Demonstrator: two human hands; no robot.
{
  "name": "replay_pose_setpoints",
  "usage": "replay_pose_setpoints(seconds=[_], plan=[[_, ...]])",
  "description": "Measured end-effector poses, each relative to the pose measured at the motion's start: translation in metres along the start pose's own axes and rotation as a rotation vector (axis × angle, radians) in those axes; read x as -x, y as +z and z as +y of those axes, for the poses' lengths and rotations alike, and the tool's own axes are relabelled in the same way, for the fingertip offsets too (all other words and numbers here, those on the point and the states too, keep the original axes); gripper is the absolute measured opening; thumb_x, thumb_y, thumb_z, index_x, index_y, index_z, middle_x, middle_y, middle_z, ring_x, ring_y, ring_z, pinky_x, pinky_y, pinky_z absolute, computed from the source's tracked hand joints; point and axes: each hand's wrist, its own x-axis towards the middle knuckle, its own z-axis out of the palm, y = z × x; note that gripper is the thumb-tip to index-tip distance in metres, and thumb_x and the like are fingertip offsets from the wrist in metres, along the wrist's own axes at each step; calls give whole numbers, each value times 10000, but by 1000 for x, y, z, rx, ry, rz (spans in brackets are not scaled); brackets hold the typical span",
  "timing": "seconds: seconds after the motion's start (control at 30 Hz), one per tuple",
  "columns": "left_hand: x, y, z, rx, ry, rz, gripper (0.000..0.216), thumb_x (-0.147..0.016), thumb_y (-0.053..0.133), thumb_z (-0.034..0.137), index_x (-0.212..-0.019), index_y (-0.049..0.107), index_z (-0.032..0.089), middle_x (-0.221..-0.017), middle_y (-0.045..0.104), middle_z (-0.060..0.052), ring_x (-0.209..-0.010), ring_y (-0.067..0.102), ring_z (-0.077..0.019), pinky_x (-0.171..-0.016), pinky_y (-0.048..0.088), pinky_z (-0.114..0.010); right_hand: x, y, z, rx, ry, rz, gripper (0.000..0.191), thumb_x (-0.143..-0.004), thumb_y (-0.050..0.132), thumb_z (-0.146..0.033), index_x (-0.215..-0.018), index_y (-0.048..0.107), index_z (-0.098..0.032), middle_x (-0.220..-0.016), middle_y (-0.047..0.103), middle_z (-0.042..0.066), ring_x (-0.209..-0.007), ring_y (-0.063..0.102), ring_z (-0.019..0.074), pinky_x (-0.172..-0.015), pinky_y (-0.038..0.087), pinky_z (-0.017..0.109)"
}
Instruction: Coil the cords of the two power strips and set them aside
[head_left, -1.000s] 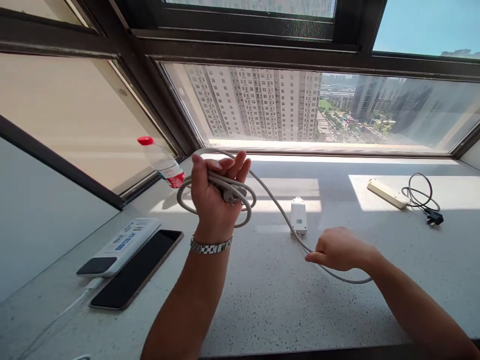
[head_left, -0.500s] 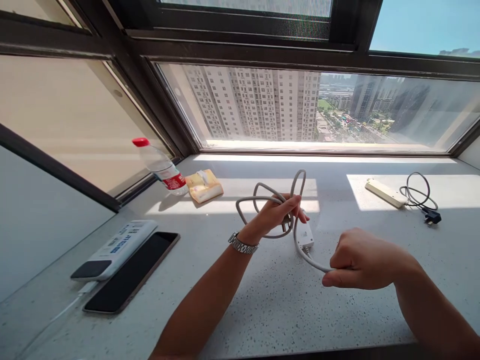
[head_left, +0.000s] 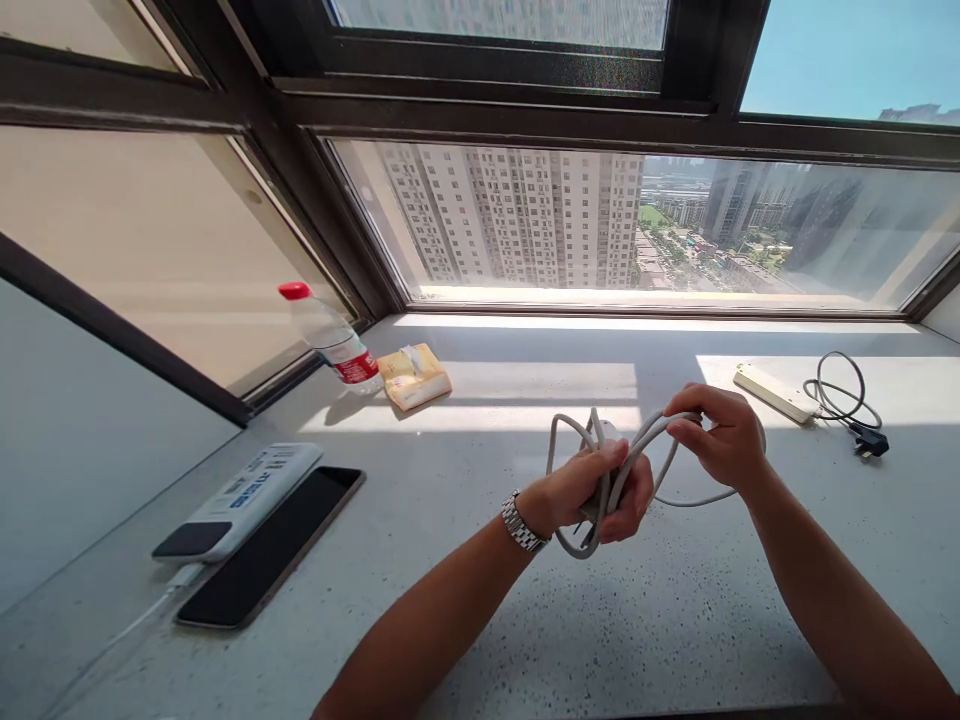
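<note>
Far left on the sill (head_left: pixel 480 620): tablet (head_left: pixel 270 548) with a white remote (head_left: pixel 240 497) lying across it, then a red-capped bottle (head_left: pixel 330 338) and a yellow tissue pack (head_left: pixel 414 376) near the window corner.

Centre: left hand (head_left: pixel 592 492) held above the sill, fingers curled tight around a bundle of grey cord (head_left: pixel 581 440) and a white adapter block, mostly hidden inside the grip.

Right hand (head_left: pixel 724 435) pinches one strand between thumb and fingertips. Step in hand, as I judge it — winding the cord. Next calls for laying that strand over the bundle, keeping tension.

Far right: power strip (head_left: pixel 776 391) with coiled lead, well apart. The cord's plug can't be made out.
</note>
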Motion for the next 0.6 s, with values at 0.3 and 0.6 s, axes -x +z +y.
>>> replay_pose_setpoints(seconds=[0.3,0.6], plan=[[-2,24,-15,382,-60,-345,370,-796,670,372,-531,513,167,-379,433,-7,-312,485,-142,-314,397,-219,7,38,18,-274,-149,-132,664,-834,495,-724,-1224,619,-201,-1162,625,148,-888,615,199,-713,503,317],[-8,44,-18,313,-313,-609,377,-687,775,474,-527,655,154,-424,528,-79,-414,568,-202,-435,501,-308,15,47,11,-670,63,-687,490,-790,709,-534,-1024,688,-104,-784,685,81,-655,613,137,-622,501,252]])
